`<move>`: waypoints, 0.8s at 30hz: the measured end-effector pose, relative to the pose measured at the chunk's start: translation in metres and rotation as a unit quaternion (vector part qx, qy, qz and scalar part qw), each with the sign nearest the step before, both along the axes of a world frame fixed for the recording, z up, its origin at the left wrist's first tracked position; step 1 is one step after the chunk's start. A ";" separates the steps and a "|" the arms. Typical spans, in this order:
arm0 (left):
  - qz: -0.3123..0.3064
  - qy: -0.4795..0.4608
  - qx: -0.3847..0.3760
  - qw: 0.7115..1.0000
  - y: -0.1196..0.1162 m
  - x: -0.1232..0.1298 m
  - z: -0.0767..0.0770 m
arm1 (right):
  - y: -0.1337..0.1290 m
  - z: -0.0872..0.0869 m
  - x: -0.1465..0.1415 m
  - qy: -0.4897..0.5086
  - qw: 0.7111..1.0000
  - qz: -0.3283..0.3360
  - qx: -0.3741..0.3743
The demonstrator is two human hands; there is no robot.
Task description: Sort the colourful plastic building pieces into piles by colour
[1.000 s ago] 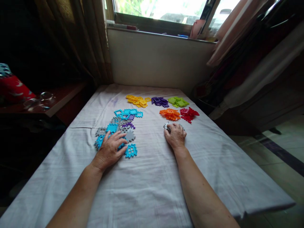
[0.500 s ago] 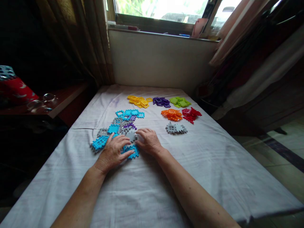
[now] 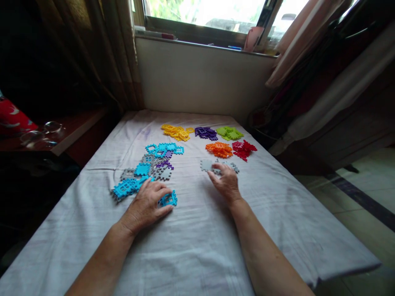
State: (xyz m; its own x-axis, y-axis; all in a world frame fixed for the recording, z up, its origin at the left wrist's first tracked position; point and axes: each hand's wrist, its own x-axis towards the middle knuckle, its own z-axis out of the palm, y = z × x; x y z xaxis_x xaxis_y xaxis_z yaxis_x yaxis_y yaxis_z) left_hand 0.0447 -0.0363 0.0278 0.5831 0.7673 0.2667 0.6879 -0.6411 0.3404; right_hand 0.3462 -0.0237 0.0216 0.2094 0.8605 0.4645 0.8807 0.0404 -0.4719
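My right hand (image 3: 226,181) grips a flat grey toothed interlocking tile (image 3: 206,165) between thumb and fingers, close to a small group of grey tiles (image 3: 235,166) that the hand partly hides. My left hand (image 3: 150,200) rests with its fingers apart on the blue tiles at the near end of a mixed pile. A blue window-frame tile (image 3: 170,198) shows between its thumb and index finger. Beyond it lie more blue tiles (image 3: 126,187), a solid blue tile (image 3: 142,169), loose grey tiles (image 3: 165,173) and a few purple pieces (image 3: 165,164).
Yellow (image 3: 176,132), dark purple (image 3: 206,132), lime green (image 3: 229,132), orange (image 3: 219,149) and red tiles (image 3: 245,149) lie in separate heaps farther back on the white cloth (image 3: 197,246). A side table with glasses (image 3: 53,127) stands at the left, below a curtain.
My right hand has moved right from the mixed pile to the grey group, carrying a grey tile. My left hand has stayed over the blue tiles. The view has shifted slightly.
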 end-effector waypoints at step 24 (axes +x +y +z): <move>0.011 -0.006 -0.009 1.000 0.008 -0.016 -0.003 | 0.018 0.014 -0.065 -0.062 0.982 0.163 -0.065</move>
